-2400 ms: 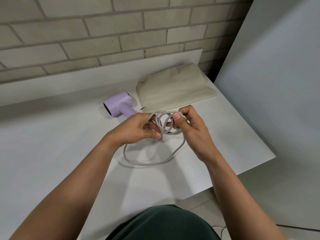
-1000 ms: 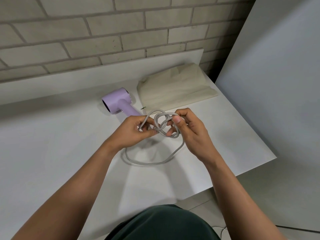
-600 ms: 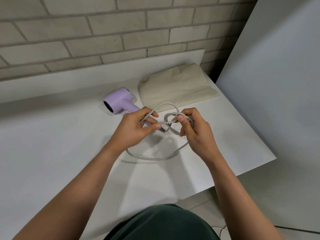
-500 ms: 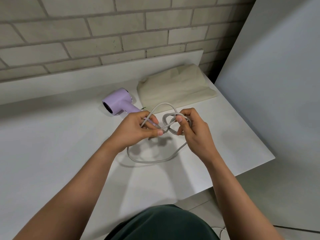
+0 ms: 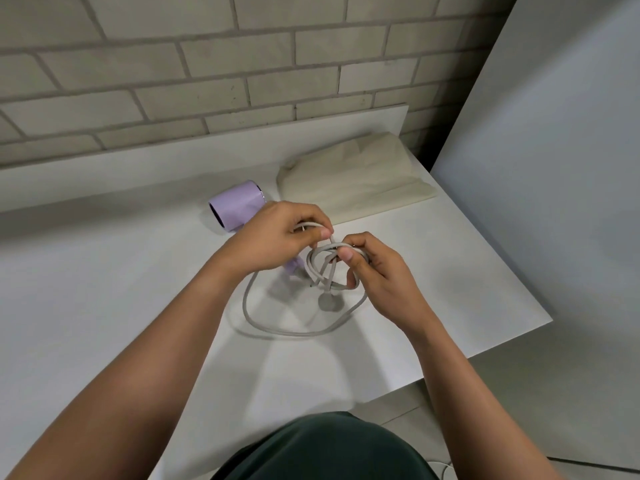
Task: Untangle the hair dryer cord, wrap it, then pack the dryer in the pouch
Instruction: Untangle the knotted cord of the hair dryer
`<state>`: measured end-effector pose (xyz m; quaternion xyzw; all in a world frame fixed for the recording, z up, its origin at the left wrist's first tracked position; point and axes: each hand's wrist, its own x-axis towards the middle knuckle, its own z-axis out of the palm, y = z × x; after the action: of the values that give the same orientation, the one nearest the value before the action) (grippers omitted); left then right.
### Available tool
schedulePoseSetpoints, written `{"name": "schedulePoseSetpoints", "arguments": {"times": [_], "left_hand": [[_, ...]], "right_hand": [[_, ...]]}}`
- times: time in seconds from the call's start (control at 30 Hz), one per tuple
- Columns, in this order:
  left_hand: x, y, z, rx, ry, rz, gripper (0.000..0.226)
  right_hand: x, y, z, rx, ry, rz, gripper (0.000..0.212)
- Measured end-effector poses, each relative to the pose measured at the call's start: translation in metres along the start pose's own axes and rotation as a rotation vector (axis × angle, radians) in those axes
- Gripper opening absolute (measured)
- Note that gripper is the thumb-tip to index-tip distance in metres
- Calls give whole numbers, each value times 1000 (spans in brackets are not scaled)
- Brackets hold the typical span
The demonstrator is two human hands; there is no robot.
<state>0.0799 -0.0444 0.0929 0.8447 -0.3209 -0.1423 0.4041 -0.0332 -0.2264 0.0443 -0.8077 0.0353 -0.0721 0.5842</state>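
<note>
A lilac hair dryer (image 5: 235, 206) lies on the white table (image 5: 104, 306), its handle mostly hidden behind my left hand (image 5: 277, 237). Its grey cord (image 5: 298, 332) runs in a wide loop on the table and rises into a tangle between my hands. My left hand pinches one strand of the cord above the tangle. My right hand (image 5: 377, 271) holds the knotted loops between thumb and fingers. The grey plug (image 5: 327, 301) hangs down below the tangle. A beige cloth pouch (image 5: 353, 181) lies flat at the back right of the table.
A brick wall (image 5: 207, 64) with a white ledge runs along the back. The table's right edge and front corner (image 5: 547, 320) are close to my right arm, with a grey floor beyond.
My left hand has lifted back toward the dryer, pulling a strand up out of the tangle. The plug now hangs free below the knot. My right hand stays on the loops.
</note>
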Motion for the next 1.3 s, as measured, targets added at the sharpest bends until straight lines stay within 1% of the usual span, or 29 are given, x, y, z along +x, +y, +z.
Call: {"name": "schedulePoseSetpoints", "arguments": {"times": [0.07,0.1,0.17,0.2,0.27,0.3,0.37,0.43,0.47,0.5,0.57,0.7,0.83,0.93,1.07,1.13,1.2,1.3], "left_hand": [[1,6,1,-6,100,15,8],[1,7,3,-46,168,5,7],[2,9,7,-150,295,-21,7],[4,9,7,-166,322,-14,8],[6,10,6,-135,312,30,9],[7,11,6,-138,317,47,9],[6,10,5,-224,407,46,7],[5,5,3,-330,565,8,9],[5,2,0,-357,624,-4,11],[4,0,-4,-372,648,-15,11],[-2,0,-10,-392,624,-23,10],[-21,-4,-23,-453,535,-17,9],[-47,-28,-35,-603,401,-61,23],[-63,-47,-35,-653,286,-221,27],[-75,-73,-24,-573,131,-478,15],[-76,-88,-15,-525,139,-575,16],[-75,-102,-6,-481,200,-646,15],[-75,-119,7,-344,265,-660,14]], "right_hand": [[1,-3,-5,53,26,-4,15],[2,-3,-8,73,24,-7,15],[4,0,-12,66,-28,-30,15],[3,4,-12,36,-62,-46,14],[1,10,-7,17,-95,-51,12],[0,11,-5,43,-82,-44,11],[-1,9,-7,85,-53,-36,10],[-3,8,-12,28,-104,-39,11],[-4,8,-14,-27,-149,-47,11],[-7,9,-13,-65,-185,-50,10],[-11,10,-11,-46,-177,-5,7],[-12,9,-9,153,33,172,17],[-12,19,-13,222,179,255,21],[-13,21,-11,209,231,285,20],[-14,21,-1,127,249,227,13],[-14,20,5,111,270,200,9],[-14,15,10,130,292,178,7],[-13,8,13,150,274,165,8]]}}
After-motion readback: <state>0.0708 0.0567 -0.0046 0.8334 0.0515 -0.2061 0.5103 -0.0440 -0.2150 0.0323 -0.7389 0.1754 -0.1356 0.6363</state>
